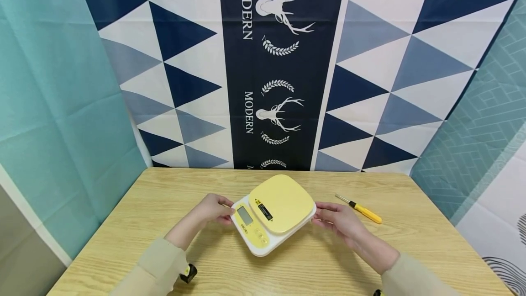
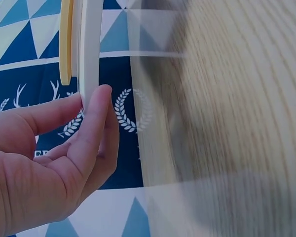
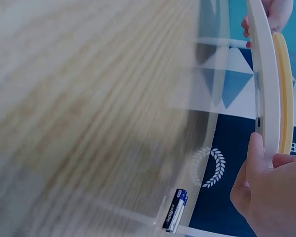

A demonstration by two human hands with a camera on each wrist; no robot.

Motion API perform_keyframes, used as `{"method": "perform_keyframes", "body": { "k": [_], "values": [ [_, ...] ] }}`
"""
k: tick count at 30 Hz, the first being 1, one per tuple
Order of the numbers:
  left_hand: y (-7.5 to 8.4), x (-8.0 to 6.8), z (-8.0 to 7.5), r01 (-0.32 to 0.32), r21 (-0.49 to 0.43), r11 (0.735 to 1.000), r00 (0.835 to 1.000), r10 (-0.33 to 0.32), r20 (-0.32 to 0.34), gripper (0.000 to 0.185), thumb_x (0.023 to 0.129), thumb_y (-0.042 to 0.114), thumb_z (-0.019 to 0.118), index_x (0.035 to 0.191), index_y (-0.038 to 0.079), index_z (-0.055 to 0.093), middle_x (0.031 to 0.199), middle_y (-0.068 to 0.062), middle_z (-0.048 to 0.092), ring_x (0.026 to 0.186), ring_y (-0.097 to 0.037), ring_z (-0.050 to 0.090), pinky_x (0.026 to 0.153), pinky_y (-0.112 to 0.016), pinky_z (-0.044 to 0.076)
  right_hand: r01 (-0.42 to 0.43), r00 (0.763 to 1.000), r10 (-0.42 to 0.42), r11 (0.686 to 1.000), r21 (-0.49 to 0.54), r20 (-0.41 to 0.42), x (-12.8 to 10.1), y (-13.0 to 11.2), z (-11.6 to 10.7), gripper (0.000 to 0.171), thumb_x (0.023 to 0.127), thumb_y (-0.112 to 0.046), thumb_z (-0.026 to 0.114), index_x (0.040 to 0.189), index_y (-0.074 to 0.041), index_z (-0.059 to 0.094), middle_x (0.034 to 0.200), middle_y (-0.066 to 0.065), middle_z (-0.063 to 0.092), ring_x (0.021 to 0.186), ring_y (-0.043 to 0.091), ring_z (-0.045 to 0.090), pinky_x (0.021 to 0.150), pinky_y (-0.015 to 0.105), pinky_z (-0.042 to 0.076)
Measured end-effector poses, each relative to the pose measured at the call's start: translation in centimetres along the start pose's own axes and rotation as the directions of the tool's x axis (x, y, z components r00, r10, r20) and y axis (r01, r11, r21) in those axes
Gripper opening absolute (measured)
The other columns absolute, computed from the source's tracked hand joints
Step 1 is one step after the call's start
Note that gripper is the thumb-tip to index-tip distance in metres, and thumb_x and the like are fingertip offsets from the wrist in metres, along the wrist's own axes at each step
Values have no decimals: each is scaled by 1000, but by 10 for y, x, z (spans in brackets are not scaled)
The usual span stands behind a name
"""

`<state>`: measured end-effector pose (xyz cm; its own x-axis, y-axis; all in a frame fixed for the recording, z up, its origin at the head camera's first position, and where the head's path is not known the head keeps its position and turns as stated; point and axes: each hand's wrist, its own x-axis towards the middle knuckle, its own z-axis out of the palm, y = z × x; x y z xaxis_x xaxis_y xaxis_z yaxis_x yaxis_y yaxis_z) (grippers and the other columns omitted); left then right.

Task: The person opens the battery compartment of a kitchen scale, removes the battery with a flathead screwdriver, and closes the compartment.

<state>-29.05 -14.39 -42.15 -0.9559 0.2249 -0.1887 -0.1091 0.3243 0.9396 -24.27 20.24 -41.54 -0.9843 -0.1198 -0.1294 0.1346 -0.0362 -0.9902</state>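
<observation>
A kitchen scale (image 1: 274,214) with a white body, a yellow weighing plate and a small display is held between both hands, just above the wooden table (image 1: 164,204). My left hand (image 1: 226,210) pinches its left edge beside the display. My right hand (image 1: 321,214) grips its right edge. In the left wrist view my fingertips (image 2: 99,98) lie against the white rim of the scale (image 2: 90,49), with the backdrop showing between scale and table. In the right wrist view my thumb (image 3: 255,148) lies on the scale's white edge (image 3: 264,74).
A screwdriver (image 1: 361,210) with a yellow handle lies on the table to the right of the scale. Two blue batteries (image 3: 175,211) lie at the table's far edge in the right wrist view. A patterned cloth backdrop (image 1: 283,67) hangs behind the table.
</observation>
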Motion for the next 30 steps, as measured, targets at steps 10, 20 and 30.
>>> {"method": "perform_keyframes", "body": {
  "k": [10, 20, 30],
  "values": [
    [1, -14, 3, -6, -57, 998, 1000, 7, 28, 26, 85, -2, 64, 107, -13, 58, 78, -18, 65, 60, -17, 65, 63, -34, 60, -26, 999, 25, 999, -23, -39, 12, -2, -2, 42, 96, -1, 50, 134, 13, 40, 102, 10, 66, 90, 15, 66, 89, 34, 54],
    [2, -25, 5, -15, -42, 999, 998, 18, 65, 24, 84, -1, 66, 104, -12, 58, 78, -17, 64, 61, -16, 65, 62, -32, 60, -17, 999, 18, 1000, 4, -33, 26, -4, -3, 41, 97, -1, 47, 134, 14, 39, 106, 11, 64, 91, 14, 66, 87, 29, 54],
    [-1, -33, 12, -4, 18, 1000, 993, 2, 114, 20, 82, 1, 69, 96, -9, 58, 74, -16, 64, 60, -17, 65, 60, -33, 60, -6, 1000, 5, 1000, -28, -27, 38, -3, -2, 42, 94, 2, 51, 132, 17, 40, 105, 11, 65, 85, 11, 65, 89, 32, 54]
  ]
}}
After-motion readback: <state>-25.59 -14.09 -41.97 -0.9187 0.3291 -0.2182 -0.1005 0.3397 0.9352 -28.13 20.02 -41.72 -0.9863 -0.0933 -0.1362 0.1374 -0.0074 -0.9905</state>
